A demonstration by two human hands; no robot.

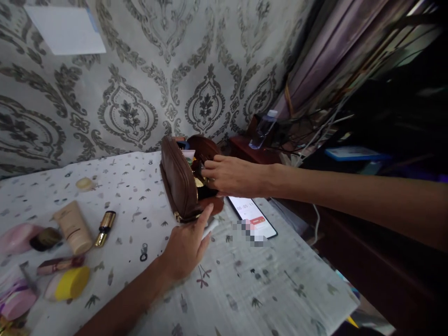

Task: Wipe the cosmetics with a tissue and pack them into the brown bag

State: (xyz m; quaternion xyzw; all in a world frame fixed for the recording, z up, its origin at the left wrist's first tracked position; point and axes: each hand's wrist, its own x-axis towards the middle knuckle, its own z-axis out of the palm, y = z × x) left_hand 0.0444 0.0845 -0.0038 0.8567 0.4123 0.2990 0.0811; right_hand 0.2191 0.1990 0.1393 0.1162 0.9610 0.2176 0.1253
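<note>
A brown makeup bag point(180, 182) stands unzipped on the table, with several items packed inside its opening. My right hand point(229, 176) reaches into the bag from the right. Its fingers are curled, and whatever they grip is hidden. At the bag's lower front corner is my left hand point(184, 247), with the index finger stretched out against the bag's edge and the thumb apart from it. Something white point(210, 228) shows between that finger and thumb; I cannot tell whether it is held. A phone point(259, 221) with a lit timer screen lies right of the bag.
On the left of the patterned tablecloth point(140, 289) lie a beige tube point(74, 227), a gold-and-black lipstick point(105, 228), a yellow-capped container point(72, 283), a brush point(45, 239) and other cosmetics. A plastic bottle point(263, 129) and cables stand behind, to the right. The patterned wall borders the back.
</note>
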